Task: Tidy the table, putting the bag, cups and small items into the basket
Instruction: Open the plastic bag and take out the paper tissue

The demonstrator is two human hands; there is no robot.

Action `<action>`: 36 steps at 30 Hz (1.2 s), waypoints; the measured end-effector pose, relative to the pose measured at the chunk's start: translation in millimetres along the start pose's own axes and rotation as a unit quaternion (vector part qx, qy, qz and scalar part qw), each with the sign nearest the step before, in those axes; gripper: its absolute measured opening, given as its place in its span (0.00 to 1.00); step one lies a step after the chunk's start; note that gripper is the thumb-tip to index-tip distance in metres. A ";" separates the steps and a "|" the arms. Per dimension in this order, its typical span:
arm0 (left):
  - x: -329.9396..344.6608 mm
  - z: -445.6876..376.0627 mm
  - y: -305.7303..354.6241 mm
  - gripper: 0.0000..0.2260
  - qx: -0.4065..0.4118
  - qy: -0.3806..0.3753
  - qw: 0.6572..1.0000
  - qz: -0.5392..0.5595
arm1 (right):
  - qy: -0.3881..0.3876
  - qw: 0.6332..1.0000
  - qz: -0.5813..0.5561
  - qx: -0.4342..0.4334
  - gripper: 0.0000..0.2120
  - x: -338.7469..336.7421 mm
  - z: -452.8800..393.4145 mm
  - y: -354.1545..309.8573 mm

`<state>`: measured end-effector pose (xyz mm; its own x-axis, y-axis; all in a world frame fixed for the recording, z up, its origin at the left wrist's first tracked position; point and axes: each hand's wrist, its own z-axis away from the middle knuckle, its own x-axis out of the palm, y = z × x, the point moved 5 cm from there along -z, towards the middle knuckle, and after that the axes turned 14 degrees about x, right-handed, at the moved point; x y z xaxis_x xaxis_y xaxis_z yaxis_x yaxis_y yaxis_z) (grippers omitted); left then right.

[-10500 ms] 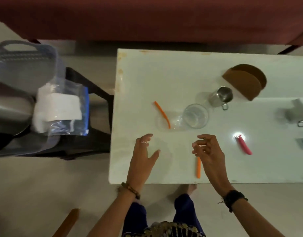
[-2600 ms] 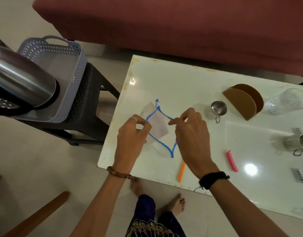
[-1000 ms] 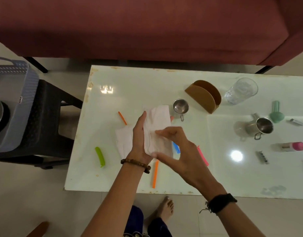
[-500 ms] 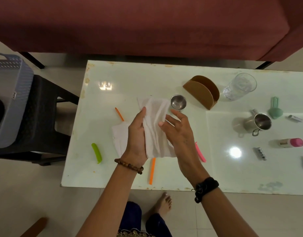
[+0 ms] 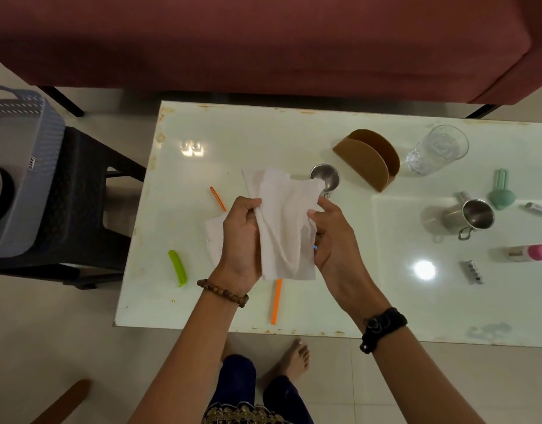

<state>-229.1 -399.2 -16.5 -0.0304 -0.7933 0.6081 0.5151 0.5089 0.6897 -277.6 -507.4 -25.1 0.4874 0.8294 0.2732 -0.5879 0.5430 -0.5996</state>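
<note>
Over the white table [image 5: 294,130] I hold a bunch of white tissue paper [image 5: 282,221] between both hands. My left hand [image 5: 240,240] grips its left side and my right hand [image 5: 332,237] pinches its right edge. More white tissue [image 5: 213,237] lies on the table under my left hand, and a sliver of blue shows by my right palm. A small steel cup [image 5: 326,179] stands just behind the tissue. A clear glass [image 5: 436,153] and a steel mug [image 5: 468,217] stand to the right. The grey basket [image 5: 28,166] sits on a black stool at the left.
Orange clips [image 5: 218,198] [image 5: 276,299] and a green clip [image 5: 178,267] lie on the table near my hands. A brown napkin holder [image 5: 367,162], a mint clip [image 5: 502,191], a pink-capped tube [image 5: 528,252] and small silver items are at the right. A red sofa runs behind.
The tissue has spread wider between my hands; my right hand shifted from its middle to pinch its right edge. The bag held 2.6 s ago is hidden now.
</note>
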 end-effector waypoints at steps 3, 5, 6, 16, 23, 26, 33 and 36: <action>4.9 2.0 -0.4 0.19 -0.022 -0.019 0.999 -0.013 | -0.039 0.998 0.052 0.001 0.23 7.7 3.6 1.7; 8.1 4.1 -1.1 0.21 -0.036 -0.033 0.998 -0.034 | -0.077 0.992 0.103 0.005 0.35 15.5 7.5 2.8; 8.8 4.3 -1.0 0.21 -0.038 -0.034 0.998 -0.045 | -0.089 0.988 0.125 0.004 0.38 18.4 8.2 3.4; -2.7 1.7 4.2 0.16 -0.015 0.010 0.999 -0.048 | -0.065 0.987 0.136 -0.047 0.28 10.2 7.8 1.3; -38.0 7.6 21.5 0.18 0.024 0.074 0.997 -0.022 | -0.060 0.997 0.038 -0.038 0.22 -6.9 6.9 -18.3; -49.1 15.3 25.2 0.22 0.010 0.066 0.997 0.027 | -0.077 0.993 0.067 -0.053 0.20 -4.0 8.5 -28.8; -42.8 30.0 8.1 0.29 0.007 0.020 0.991 0.130 | -0.124 0.989 0.059 -0.045 0.20 6.8 15.6 -33.8; -36.3 26.5 -6.0 0.30 -0.049 0.024 0.989 0.136 | -0.069 0.993 0.083 -0.053 0.17 1.9 14.5 -31.8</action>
<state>-253.8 -364.5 -32.4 0.1610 -0.6479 0.7445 0.5792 0.6728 0.4603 -267.4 -521.1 5.4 0.2909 0.9208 0.2600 -0.5782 0.3857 -0.7190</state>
